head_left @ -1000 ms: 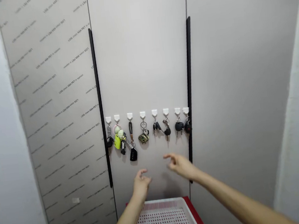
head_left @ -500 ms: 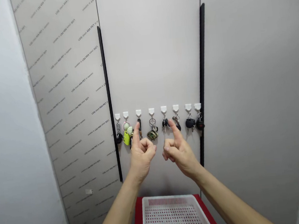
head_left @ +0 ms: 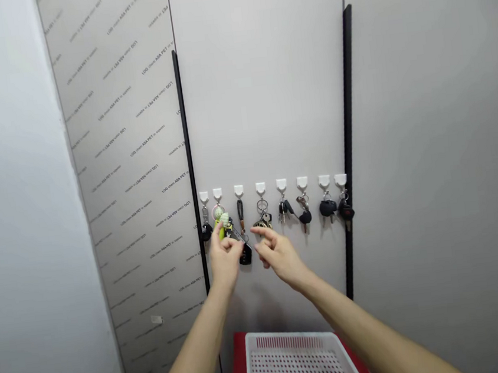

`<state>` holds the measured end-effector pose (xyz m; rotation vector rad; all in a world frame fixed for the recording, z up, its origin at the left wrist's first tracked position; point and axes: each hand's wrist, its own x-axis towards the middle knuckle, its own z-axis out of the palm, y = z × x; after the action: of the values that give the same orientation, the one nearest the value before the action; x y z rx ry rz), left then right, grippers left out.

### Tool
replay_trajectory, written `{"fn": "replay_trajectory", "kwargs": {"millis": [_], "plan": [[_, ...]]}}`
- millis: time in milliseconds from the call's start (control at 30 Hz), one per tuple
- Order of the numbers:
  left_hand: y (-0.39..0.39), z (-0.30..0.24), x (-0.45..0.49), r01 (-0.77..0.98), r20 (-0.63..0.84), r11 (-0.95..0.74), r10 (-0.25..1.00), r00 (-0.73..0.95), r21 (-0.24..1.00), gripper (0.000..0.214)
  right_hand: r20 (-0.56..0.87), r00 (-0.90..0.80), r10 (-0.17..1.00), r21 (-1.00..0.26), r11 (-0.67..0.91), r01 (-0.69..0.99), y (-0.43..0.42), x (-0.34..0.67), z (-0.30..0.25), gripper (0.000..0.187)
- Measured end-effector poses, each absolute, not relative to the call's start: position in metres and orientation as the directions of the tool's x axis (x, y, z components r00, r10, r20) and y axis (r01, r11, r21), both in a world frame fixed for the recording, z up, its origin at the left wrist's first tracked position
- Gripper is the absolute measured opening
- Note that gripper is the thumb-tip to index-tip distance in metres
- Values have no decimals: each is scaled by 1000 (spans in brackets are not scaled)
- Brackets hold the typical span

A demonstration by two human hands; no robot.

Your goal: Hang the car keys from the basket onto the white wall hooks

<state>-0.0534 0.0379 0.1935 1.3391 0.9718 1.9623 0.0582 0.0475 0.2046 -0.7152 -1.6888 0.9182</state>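
A person's left hand [head_left: 225, 259] and right hand [head_left: 282, 257] work at a row of hanging keys on a pale grey panel [head_left: 265, 90]. The left thumb and forefinger [head_left: 232, 243] are drawn together at the slanting metal strap of a black key fob [head_left: 245, 255]; whether they actually grip it cannot be told. The fob hangs just right of those fingertips, its long axis close to upright, while its strap runs up and to the left behind them. The right thumb and forefinger [head_left: 260, 234] stand spread apart, the forefinger pointing left, just beside the strap. A lime-green fob [head_left: 221, 231] sits just above the left fingers, and a ring keychain [head_left: 263, 214] hangs just above the right ones. Eight white adhesive hooks [head_left: 260, 189] line up above the fingers. Left of the fingers, a film-covered panel [head_left: 128, 134] repeats the legible words "ASA PET". Below the fingers, a white perforated plastic basket [head_left: 292, 339] rests on a red surface [head_left: 239, 359].
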Motion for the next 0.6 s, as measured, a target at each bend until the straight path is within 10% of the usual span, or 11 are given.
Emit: {"fn": "replay_trajectory", "kwargs": {"millis": [300,600], "plan": [[94,217,-93,549,539,-184,588,-604,816,64,609,25,793,-700,522,487,114,22,223,36],[109,214,-73,621,517,80,476,-711,780,73,590,-34,807,-577,451,681,139,12,211,24]]}}
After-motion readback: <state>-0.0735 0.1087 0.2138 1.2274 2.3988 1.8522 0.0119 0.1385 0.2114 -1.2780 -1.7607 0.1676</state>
